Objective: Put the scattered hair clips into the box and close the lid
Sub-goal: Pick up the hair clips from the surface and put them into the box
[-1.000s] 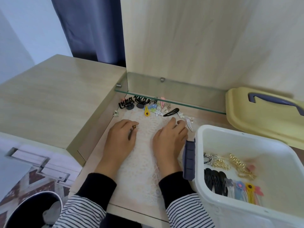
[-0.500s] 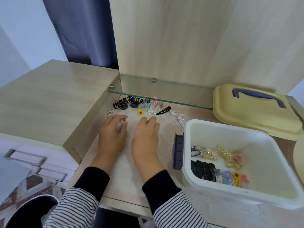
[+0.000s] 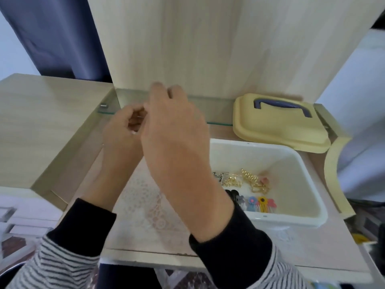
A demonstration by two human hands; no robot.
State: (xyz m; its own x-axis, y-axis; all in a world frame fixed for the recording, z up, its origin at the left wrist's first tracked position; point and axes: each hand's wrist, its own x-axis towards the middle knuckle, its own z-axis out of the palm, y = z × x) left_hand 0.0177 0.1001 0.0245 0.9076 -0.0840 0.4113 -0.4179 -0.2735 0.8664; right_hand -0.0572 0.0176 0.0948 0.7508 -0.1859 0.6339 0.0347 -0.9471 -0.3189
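The left sleeve [image 3: 60, 261] and the right sleeve [image 3: 277, 274] have thin dark and white stripes. Each one ends in a long, plain black cuff [image 3: 231, 245], snug at the wrist. The left hand [image 3: 121, 132] and right hand [image 3: 175, 132] are bare.

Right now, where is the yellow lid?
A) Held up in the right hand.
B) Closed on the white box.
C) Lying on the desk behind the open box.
C: the yellow lid lies flat behind the white box, whose top is open.
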